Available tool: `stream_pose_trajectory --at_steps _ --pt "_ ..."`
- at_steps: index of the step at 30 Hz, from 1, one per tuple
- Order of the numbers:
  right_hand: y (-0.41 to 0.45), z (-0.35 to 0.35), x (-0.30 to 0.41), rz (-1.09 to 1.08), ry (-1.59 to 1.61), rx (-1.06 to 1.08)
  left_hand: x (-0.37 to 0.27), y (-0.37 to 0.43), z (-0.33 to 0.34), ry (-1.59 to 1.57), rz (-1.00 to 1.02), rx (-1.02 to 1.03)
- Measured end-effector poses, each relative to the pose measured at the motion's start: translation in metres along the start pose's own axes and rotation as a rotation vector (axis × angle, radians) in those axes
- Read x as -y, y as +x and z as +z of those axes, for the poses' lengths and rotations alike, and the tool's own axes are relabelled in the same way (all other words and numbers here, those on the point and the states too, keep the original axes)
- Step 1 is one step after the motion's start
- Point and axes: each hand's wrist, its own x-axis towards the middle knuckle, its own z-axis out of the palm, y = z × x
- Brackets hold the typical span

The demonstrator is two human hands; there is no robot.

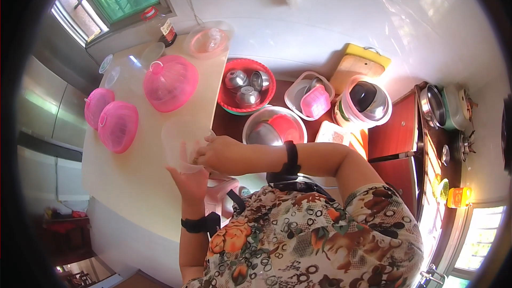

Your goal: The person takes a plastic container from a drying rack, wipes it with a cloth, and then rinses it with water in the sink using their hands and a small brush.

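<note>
In front of me, over the pale table, is a translucent plastic piece [173, 141], perhaps a lid or shallow container. My left hand [191, 184] supports it from below, and its fingers show blurred through the plastic. Over its right edge, my right hand [220, 155] is bent with fingers curled against it; what lies under those fingertips is hidden. A pink mesh food cover [170, 84] with a white handle stands just beyond. Two smaller pink covers [118, 127] rest together at the table's left edge.
At the back of the pale table [136, 184] are a dark-liquid bottle [168, 32] and clear tubs [210, 42]. Right of it, a lower surface holds a red basin [246, 104] of metal bowls, a steel colander [276, 114], plastic tubs [294, 98] and cutting boards [356, 68].
</note>
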Motion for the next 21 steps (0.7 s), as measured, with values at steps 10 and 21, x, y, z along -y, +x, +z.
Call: stream_pose_trajectory --at_steps 10,21 --pt "0.023 0.018 0.021 0.112 0.396 0.039 -0.024 -0.002 0.009 0.152 0.277 -0.236" --pt "0.025 -0.001 0.016 0.233 0.772 0.358 0.011 -0.008 -0.004 0.07 0.239 -0.377"
